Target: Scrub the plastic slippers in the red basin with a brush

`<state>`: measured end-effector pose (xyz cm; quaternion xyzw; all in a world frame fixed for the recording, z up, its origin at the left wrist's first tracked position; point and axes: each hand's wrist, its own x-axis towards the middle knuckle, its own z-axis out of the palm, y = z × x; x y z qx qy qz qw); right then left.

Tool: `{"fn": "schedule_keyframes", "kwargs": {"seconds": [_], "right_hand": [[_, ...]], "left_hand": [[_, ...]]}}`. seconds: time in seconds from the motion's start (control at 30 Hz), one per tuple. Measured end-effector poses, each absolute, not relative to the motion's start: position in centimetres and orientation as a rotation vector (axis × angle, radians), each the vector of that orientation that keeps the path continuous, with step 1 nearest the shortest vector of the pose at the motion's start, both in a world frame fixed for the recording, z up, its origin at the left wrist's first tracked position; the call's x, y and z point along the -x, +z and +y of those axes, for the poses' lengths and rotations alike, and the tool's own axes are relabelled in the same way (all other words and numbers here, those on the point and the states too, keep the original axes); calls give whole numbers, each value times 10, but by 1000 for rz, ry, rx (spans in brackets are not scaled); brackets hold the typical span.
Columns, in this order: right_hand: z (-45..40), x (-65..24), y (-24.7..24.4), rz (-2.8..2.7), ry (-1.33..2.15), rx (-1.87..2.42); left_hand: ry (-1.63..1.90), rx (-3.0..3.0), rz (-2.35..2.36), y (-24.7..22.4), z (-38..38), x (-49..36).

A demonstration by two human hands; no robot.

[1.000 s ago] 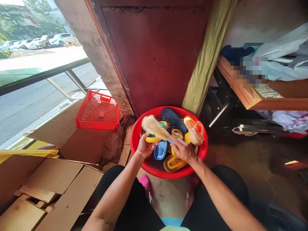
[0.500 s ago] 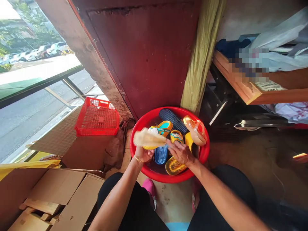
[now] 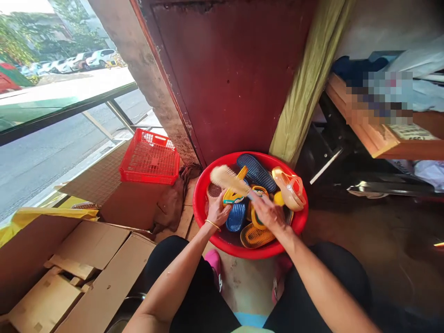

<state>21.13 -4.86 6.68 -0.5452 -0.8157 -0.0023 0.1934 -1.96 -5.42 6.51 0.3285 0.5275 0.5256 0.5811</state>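
Note:
My left hand is closed round a yellow sandal with a teal-edged strap, held up over the left half of a red basin. In my right hand is the handle of a scrub brush; its pale bristled head lies across the sandal, slightly blurred. Beneath and around the hands, the basin holds a dark blue slipper, a blue slipper, a yellow-brown slipper and a peach clog. Whether the bristles touch the sandal I cannot tell.
A red plastic crate sits left of the basin. Cardboard boxes with wooden pieces stand at the lower left. Behind the basin is a dark red door. A wooden drawer juts out at the right.
The sandal in my left hand has been turned, showing its strap side. My right hand has kept the brush, whose head now points up and left. The view has shifted slightly left.

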Motion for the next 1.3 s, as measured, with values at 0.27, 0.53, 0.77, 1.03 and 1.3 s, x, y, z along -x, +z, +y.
{"fn": "schedule_keyframes", "kwargs": {"seconds": [0.27,0.53,0.77,1.03,1.3], "right_hand": [[-51,-210,67,-2303,53,1425],[-17,-250,67,-1894,137,1727],[-25,-231,66,-1913,679,1488],[-31,-223,69,-1175,1452,1348],[-50,-195,70,-966,1886,1244]], "left_hand": [[1233,-1174,1495,63,-55,27],[1245,-1110,1263,61,-42,44],[1007,-1066,1047,69,-37,56],[1326,-798,832,77,-42,34],[1476,-844,654,65,-37,-7]]}}
